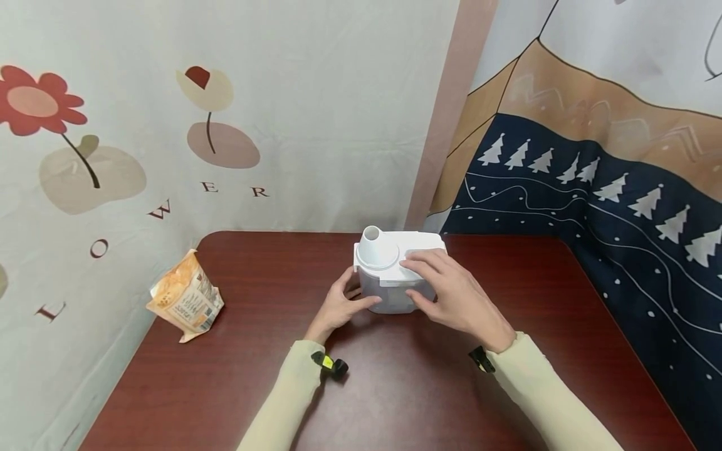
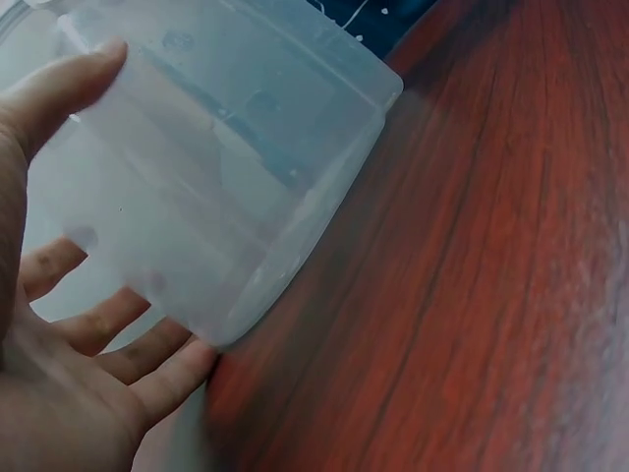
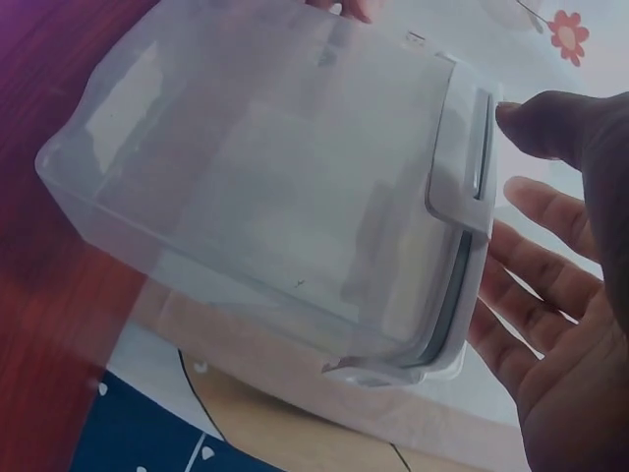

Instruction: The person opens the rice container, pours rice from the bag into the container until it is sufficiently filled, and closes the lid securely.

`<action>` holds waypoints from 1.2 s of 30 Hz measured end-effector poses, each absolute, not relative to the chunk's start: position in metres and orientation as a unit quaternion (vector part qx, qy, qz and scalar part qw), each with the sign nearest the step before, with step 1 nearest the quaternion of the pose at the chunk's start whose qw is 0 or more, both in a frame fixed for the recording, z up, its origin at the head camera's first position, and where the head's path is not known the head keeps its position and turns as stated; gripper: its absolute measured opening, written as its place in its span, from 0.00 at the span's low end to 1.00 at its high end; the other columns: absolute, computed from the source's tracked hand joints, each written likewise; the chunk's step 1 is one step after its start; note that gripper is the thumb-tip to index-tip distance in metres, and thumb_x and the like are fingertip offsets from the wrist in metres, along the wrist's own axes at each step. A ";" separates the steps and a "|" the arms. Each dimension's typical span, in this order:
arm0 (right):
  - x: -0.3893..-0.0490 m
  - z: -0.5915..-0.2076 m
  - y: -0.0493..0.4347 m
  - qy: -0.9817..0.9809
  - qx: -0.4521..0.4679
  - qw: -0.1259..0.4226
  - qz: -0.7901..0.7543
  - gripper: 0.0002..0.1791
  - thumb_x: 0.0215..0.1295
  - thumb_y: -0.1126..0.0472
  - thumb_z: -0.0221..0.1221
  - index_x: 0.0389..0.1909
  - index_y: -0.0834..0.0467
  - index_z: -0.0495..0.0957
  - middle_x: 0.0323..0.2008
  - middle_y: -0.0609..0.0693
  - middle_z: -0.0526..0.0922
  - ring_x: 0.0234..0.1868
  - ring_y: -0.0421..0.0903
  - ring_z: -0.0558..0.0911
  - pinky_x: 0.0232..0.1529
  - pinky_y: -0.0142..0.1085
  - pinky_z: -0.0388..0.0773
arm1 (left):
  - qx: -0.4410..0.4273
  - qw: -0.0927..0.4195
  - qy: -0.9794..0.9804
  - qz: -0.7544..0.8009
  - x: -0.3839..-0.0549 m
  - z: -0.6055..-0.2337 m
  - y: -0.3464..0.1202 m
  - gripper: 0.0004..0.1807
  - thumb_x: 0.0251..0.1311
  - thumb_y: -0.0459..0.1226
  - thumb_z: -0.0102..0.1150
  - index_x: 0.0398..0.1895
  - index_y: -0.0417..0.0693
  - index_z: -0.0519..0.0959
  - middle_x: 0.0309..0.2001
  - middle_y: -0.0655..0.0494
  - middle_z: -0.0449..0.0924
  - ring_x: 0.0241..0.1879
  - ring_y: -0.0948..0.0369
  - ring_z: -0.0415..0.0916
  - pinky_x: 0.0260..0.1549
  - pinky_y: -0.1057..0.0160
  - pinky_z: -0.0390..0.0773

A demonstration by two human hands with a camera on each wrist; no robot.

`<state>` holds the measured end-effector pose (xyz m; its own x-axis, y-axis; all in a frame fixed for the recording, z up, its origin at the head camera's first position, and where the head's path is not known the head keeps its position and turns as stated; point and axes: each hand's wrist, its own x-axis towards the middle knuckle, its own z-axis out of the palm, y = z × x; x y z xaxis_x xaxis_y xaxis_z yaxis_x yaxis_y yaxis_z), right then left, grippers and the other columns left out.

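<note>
Frosted plastic box with white lid point(image 1: 395, 295): it stands upright on the dark red-brown wooden table point(image 1: 389, 401), whose far edge is just behind it; the walls are smooth, half see-through, with rounded corners.
Lid parts: at the box's left, a round white cap with short tube point(image 1: 376, 252); on one wall, a pale flap with a slit point(image 3: 458, 162) bends down.
Left hand point(image 1: 340, 305): holds the box at its left side, thumb on the front wall, fingers spread.
Right hand point(image 1: 451, 291): at the box's right, fingers apart and lightly bent, hiding part of the lid from the head view; whether all fingertips touch, I cannot tell.
Crinkled orange-and-white packet point(image 1: 188, 297): well apart, left of the box, with printed label.
Cloths: behind the box, pale flower-printed cloth point(image 1: 338, 113); to its right, dark blue cloth with white fir trees point(image 1: 524, 194).
Wrists: black straps point(image 1: 481, 359), nearer than the box.
</note>
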<state>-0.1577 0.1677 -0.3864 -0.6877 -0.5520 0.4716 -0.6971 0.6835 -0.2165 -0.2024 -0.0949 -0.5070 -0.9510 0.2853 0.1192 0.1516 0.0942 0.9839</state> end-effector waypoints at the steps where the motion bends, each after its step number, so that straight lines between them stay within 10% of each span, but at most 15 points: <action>1: -0.158 -0.386 0.167 -0.898 0.350 0.189 0.190 0.31 0.61 0.53 0.72 0.66 0.49 0.77 0.64 0.48 0.78 0.65 0.47 0.75 0.64 0.45 0.80 | 0.146 0.049 0.740 0.655 -0.202 -0.507 -0.094 0.43 0.53 0.36 0.78 0.72 0.56 0.69 0.64 0.46 0.76 0.66 0.49 0.74 0.69 0.46 0.74; 36: -0.167 -0.380 0.143 -0.901 0.345 0.256 0.060 0.22 0.50 0.64 0.74 0.46 0.51 0.78 0.44 0.51 0.78 0.44 0.49 0.75 0.37 0.37 0.82 | 0.116 0.056 0.752 0.647 -0.204 -0.513 -0.091 0.41 0.55 0.40 0.78 0.71 0.62 0.68 0.65 0.47 0.75 0.69 0.49 0.73 0.71 0.48 0.72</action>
